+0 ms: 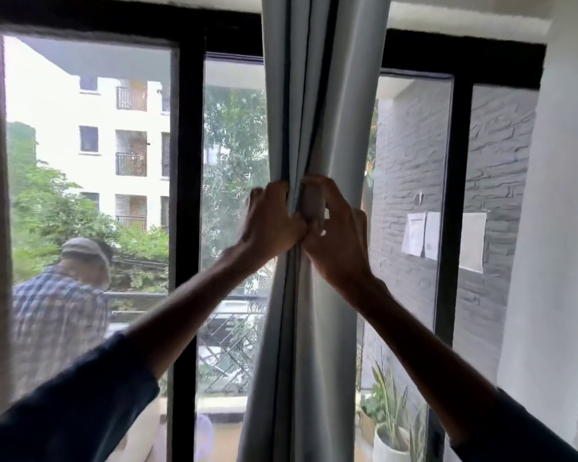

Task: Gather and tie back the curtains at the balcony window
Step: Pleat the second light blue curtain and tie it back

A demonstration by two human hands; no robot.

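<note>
The gathered curtain [317,128] hangs before the window frame [187,161], left hand [274,221] and right hand [334,235] meeting on it.

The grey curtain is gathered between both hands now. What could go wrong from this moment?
1. The left hand and the right hand grip the grey curtain at one height only. Below them the folds spread wider, so a loosened grip may let the bundle fan out.
2. The pale strip under the right fingers, perhaps the tie, is blurred. If it is not fully round the bundle, it may slip off.
</note>
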